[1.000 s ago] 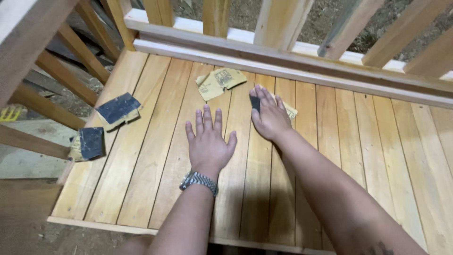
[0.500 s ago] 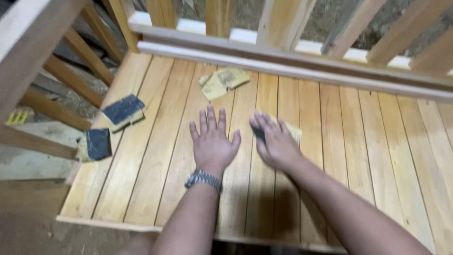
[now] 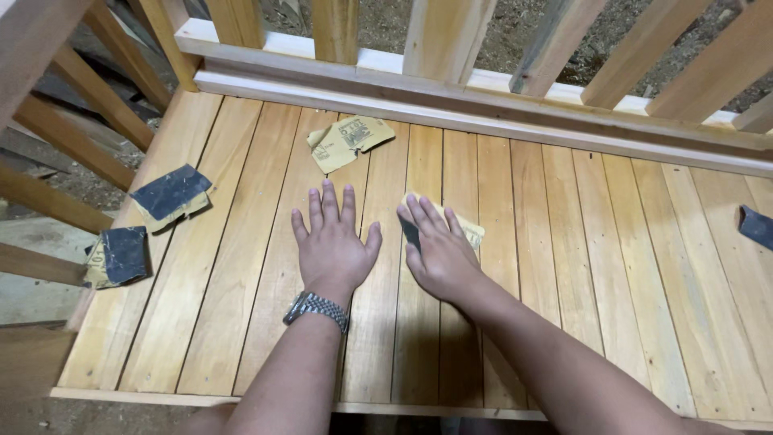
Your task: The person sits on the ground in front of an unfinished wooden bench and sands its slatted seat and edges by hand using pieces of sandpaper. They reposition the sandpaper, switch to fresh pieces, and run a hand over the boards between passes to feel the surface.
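My left hand [image 3: 332, 242] lies flat, fingers spread, on the slatted wooden deck [image 3: 564, 242], a metal watch [image 3: 316, 309] on its wrist; it holds nothing. My right hand [image 3: 435, 246] presses a folded piece of sandpaper [image 3: 467, 232] flat against the slats just to the right of the left hand. Only the yellow edge and a dark corner of that sheet show past the fingers.
More sandpaper lies about: a yellow crumpled sheet [image 3: 348, 140] ahead, two dark sheets [image 3: 171, 195] [image 3: 121, 256] at the left edge, and a dark scrap [image 3: 757, 225] at far right. A wooden railing [image 3: 451, 48] with upright balusters borders the far side; slanted beams [image 3: 72, 121] run on the left.
My right hand has slid the sandpaper back toward me along the slats. The left hand has stayed flat in about the same place.
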Motion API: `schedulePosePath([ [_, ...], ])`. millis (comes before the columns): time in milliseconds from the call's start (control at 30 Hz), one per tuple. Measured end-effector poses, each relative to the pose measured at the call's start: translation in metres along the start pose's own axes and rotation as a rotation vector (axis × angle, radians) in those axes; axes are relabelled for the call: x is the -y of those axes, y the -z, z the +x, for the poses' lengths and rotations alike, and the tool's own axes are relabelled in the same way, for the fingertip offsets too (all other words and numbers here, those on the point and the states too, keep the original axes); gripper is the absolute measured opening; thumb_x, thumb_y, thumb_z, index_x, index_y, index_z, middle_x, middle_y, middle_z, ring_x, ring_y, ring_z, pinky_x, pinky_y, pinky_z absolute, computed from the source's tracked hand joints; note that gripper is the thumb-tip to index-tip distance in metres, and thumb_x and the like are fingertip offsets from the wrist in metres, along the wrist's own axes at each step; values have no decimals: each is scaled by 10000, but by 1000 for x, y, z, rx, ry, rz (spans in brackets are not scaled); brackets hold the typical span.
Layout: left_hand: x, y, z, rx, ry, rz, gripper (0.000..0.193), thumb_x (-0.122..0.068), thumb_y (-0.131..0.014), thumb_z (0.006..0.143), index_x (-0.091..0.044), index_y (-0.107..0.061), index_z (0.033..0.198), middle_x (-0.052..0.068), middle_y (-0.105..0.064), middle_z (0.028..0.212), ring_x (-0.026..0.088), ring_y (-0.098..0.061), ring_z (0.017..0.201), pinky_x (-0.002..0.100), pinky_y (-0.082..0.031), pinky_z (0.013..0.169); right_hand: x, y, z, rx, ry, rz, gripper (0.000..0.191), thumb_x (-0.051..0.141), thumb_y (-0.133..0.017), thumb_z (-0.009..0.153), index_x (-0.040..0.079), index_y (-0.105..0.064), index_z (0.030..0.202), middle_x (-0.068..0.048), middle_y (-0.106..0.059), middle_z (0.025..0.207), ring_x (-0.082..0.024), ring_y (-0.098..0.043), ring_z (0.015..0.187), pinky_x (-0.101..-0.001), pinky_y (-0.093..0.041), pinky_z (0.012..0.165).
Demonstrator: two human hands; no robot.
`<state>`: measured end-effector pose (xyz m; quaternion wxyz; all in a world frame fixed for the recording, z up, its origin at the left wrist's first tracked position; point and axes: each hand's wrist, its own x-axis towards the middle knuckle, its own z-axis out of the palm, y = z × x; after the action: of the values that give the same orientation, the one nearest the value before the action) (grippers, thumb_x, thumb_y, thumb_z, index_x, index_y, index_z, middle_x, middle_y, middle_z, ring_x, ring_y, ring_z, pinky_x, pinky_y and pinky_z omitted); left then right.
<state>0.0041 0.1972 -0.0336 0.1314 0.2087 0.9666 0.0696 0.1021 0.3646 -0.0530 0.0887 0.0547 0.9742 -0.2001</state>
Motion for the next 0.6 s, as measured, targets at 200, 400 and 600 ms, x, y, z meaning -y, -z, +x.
schedulePosePath([
  [200, 2, -5, 2, -36, -17, -9, 806, -597, -438, 922, -159, -289, 1583, 166, -186, 1670, 320, -136, 1538, 571, -70, 1205, -15, 8, 36, 6, 6, -35, 674, 267, -452, 937, 144, -297, 1581, -126, -190, 1698, -299, -168, 1557, -518, -105, 1242],
  [400, 3, -7, 1, -75, -38, -37, 756, -535, -450, 930, -129, -358, 1560, 155, -250, 1651, 292, -197, 1531, 578, -103, 1206, -9, -2, 55, -115, -91, -22, 678, 265, -427, 965, 121, -260, 1606, -118, -204, 1686, -294, -173, 1563, -520, -122, 1239],
  [600, 1, -3, -5, -48, 1, -72, 641, -416, -447, 972, -130, -447, 1546, 101, -398, 1617, 240, -310, 1543, 561, -186, 1273, 33, -6, -49, 13, -9, 14, 747, 238, -491, 878, 117, -289, 1587, -144, -213, 1679, -302, -185, 1554, -537, -93, 1237],
])
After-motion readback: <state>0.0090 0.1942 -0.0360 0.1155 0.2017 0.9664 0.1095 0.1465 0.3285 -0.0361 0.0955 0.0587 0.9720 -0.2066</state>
